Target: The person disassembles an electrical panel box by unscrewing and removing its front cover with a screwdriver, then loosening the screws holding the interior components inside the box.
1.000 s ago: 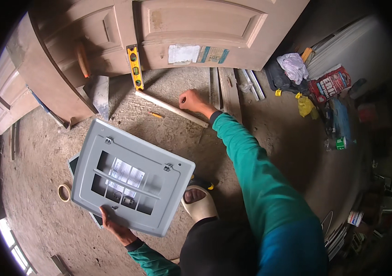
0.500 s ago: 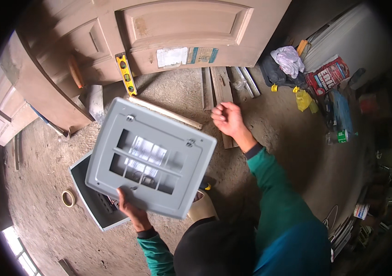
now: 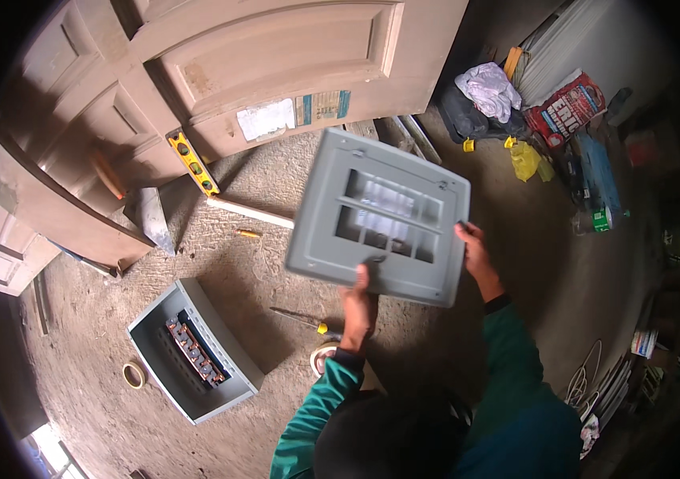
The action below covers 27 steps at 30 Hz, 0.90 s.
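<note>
Both my hands hold a grey metal panel cover [image 3: 320, 231] up off the floor, tilted, with a rectangular barred window in its middle. My left hand [image 3: 358, 311] grips its lower edge, thumb on the front face. At its right edge my right hand [image 3: 477, 257] has closed on the rim; the fingers behind the cover are hidden. Lower left on the floor lies the open grey electrical panel box [image 3: 246, 351], with a row of copper-coloured busbars [image 3: 195, 351] inside.
A tape roll [image 3: 133, 375] lies left of the box. A screwdriver [image 3: 308, 322] is on the floor near my left hand. A yellow spirit level [image 3: 192, 164] leans by the wooden door [image 3: 276, 56]. Bags, a red sack [image 3: 567, 112] and a bottle [image 3: 598, 220] sit at the right.
The cover has moved right, away from above the box, which now shows fully. My right hand, free before, has come down and taken its right edge.
</note>
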Motion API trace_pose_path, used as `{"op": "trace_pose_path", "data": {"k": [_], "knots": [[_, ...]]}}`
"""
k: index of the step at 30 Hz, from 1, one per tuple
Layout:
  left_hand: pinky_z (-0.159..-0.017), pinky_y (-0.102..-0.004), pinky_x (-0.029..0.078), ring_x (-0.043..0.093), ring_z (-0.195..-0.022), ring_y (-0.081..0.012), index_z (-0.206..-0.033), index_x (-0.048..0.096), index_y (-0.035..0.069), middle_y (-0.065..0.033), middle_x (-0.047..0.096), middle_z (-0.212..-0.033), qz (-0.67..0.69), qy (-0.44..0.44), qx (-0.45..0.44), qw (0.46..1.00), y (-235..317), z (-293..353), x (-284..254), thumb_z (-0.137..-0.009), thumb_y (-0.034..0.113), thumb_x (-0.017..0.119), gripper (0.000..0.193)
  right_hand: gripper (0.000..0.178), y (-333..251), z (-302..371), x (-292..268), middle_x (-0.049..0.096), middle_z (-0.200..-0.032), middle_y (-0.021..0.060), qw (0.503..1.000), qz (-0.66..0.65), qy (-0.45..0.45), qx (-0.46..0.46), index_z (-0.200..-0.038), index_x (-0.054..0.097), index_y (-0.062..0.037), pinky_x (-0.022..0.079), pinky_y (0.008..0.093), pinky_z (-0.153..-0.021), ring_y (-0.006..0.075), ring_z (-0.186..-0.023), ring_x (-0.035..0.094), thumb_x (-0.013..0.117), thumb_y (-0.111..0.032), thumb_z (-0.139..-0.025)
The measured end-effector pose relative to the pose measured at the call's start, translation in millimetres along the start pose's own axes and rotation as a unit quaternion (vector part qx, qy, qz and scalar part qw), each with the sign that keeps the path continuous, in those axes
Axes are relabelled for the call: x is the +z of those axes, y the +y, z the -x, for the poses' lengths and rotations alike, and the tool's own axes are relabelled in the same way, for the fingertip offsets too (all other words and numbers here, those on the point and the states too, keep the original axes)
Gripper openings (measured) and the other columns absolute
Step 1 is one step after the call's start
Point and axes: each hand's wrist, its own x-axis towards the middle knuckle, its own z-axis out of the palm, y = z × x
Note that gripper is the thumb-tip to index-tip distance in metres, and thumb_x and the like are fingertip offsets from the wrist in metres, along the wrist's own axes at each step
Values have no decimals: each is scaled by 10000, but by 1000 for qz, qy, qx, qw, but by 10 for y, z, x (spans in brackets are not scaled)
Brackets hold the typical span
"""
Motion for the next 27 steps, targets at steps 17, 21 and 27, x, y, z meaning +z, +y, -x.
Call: {"op": "trace_pose_path", "data": {"k": [17,21,27], "knots": [[-837,-337,548,654,-952,-240,-1149,559,-82,-157,643,-1058,-159,-115,-187,963,-348,-548,-97,-986,283,478,408,323,-138,-1278,-952,564,-809,-71,981,159,54,93,-1058,640,-111,359,219,-571,25,-685,476,678,-370,-868],[-747,-309,547,666,-869,-203,-1211,554,-44,-141,651,-1081,-196,-126,-287,929,-207,-513,35,-977,457,461,561,322,-122,-1538,-1080,510,-714,-78,941,312,44,121,-983,671,-105,303,228,-525,39,-598,402,691,-399,-855],[-682,-277,521,643,-778,-153,-1264,543,8,-132,654,-1097,-351,-140,-231,897,280,-316,4,-970,412,504,501,305,-112,-1668,-1174,411,-575,-60,887,438,122,76,-823,646,-94,303,275,-454,65,-504,369,713,-392,-810]]}}
